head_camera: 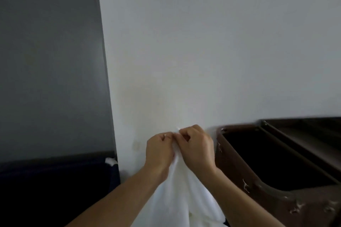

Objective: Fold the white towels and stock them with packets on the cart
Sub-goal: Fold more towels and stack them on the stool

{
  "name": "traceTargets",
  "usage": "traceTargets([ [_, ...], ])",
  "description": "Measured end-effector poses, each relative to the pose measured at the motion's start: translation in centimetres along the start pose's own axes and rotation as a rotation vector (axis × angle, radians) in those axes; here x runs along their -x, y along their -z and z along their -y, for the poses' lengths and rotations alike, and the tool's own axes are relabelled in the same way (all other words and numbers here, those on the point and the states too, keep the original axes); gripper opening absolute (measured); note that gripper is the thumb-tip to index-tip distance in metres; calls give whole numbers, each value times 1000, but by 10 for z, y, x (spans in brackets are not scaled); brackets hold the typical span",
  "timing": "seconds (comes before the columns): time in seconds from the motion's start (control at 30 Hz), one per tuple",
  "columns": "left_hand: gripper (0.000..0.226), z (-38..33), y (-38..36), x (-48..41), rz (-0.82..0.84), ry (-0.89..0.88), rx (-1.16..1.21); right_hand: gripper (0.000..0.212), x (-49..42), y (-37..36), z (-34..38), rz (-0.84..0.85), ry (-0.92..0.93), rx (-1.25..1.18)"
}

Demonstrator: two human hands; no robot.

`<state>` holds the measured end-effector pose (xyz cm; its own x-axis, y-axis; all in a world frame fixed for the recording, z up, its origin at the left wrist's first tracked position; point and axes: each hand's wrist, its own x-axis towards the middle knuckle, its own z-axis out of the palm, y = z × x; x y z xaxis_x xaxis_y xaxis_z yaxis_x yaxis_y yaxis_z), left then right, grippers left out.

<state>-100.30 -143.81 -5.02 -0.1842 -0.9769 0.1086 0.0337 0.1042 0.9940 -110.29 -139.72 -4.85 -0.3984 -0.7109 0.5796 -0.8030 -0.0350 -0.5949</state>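
Towel [181, 193] hangs at 6 o'clock, left hand [159, 150] & right hand [196, 148] pinching its top; fold prob. barely begun, no stocking seen.

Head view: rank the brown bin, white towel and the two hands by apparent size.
1. brown bin, cropped by the frame
2. white towel, also cropped
3. left hand and right hand look alike; not ranked
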Motion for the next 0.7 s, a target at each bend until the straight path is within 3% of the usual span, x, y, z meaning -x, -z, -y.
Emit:
traceTargets([
  [0.17,32,19,-6,14,64,15,72,16,17,-15,-25,-3,70,-32],
  [0.33,32,34,3,13,148,43,213,21,44,-35,-39,-2,268,-85],
  [0.43,22,45,18,17,239,21,129,28,48,-30,-48,216,103,-337],
  [0.53,29,56,37,22,274,71,112,47,44,-16,-52,537,-297,-862],
  [0.6,33,59,45,24,296,89,107,48,35,-11,-64,514,-311,-881],
  [0.67,35,55,51,25,309,92,84,46,15,-6,-78,413,-186,-719],
  [0.7,35,50,53,25,327,90,71,50,4,-5,-83,462,-110,-661],
])
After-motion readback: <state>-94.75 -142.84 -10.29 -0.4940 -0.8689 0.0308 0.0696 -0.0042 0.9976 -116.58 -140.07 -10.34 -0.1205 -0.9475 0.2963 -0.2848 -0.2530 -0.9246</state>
